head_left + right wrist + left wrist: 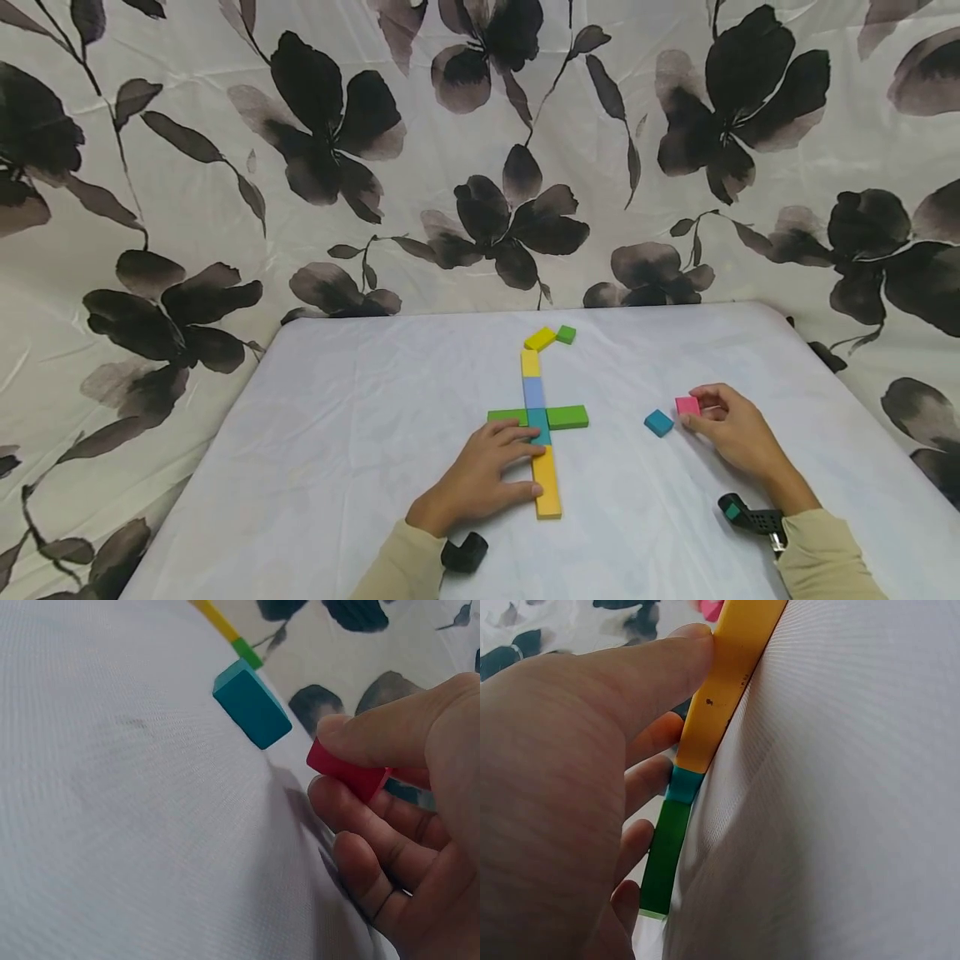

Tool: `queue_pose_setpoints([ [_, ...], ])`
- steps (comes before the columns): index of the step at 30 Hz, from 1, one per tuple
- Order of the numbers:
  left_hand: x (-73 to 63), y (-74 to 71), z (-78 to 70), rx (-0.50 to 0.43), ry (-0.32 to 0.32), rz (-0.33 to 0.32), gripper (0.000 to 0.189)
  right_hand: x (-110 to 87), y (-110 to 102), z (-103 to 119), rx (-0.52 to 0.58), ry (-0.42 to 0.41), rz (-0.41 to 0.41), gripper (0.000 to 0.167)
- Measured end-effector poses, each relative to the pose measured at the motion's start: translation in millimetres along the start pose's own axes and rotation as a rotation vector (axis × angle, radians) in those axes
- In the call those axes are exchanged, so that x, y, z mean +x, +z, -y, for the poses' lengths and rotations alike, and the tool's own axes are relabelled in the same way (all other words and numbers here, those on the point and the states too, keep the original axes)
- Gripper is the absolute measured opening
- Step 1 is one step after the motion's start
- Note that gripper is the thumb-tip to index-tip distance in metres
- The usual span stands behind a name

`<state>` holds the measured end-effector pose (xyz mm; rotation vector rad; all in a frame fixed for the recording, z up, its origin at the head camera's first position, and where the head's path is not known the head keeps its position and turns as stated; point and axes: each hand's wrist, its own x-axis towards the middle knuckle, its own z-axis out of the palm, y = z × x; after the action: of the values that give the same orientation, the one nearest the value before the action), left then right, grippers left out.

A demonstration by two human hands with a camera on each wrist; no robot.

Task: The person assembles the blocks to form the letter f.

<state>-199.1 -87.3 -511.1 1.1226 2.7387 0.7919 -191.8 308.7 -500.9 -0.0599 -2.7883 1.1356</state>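
Note:
Coloured blocks lie on the table in a cross-like row. At its near end is a long orange block (547, 492), then a teal block (538, 429) with green blocks on either side, the right one (567, 417) fully visible. Farther up come a light blue block (533, 392) and a yellow block (530, 363). My left hand (483, 471) rests at the row, fingertips over the teal block and thumb at the orange one's side. On the right, my right hand (738, 433) pinches a pink block (686, 406) between thumb and fingers, beside a loose blue block (658, 423).
Beyond the row's far end, a tilted yellow block (540, 338) meets a small green block (566, 334). White cloth covers the table (337, 400), and a floral sheet (420, 167) hangs behind it. Black wrist mounts (465, 552) sit by both sleeves.

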Motion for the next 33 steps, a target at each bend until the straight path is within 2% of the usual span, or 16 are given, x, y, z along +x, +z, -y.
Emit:
queue_pose_setpoints([
  [16,-1.3,1.8,0.1,0.013,-0.005,0.012,0.053,2.4,7,5,0.216,0.026,-0.015,0.056],
  [28,-0.3,-0.7,-2.0,0.01,0.007,-0.008,0.052,20.0,8,10,0.278,0.094,-0.006,0.063],
  [33,-0.6,-0.7,-1.8,0.004,-0.008,0.006,0.052,26.0,9,10,0.307,0.118,0.005,0.062],
])
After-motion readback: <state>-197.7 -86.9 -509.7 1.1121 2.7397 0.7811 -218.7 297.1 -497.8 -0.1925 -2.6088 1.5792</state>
